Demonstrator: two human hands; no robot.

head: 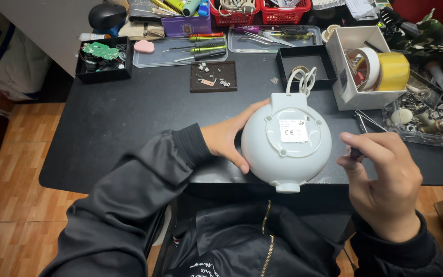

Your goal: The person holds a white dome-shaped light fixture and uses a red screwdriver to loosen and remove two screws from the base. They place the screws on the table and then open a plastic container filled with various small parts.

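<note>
white round appliance base-up at the desk's near edge, both hands on station

your black desk [129, 118] takes up most of the view, with wood-pattern floor [11, 169] to its left. the round white appliance [286, 143] sits upside down at the near edge of the desk, just in front of your body, its flat base facing up with a white label [294, 131] in the middle. its coiled white cord [302, 81] lies at the far side, reaching toward a shallow black tray [283, 64].

your left hand [229, 138] grasps the appliance, palm against its left wall, fingers curved over the far side and thumb on the near side. your right hand [383, 179] is just right of the appliance, not touching it, fingers pinched on a small dark tool [356, 152]; most of the tool is hidden, so its kind cannot be told.

farther right stands a white box [349, 90] holding a yellow tape roll [395, 71]. across the back: a clear tray with screwdrivers [203, 50], a black box with a green circuit board [100, 50], and a small brown mat [213, 77] carrying loose small parts.
</note>
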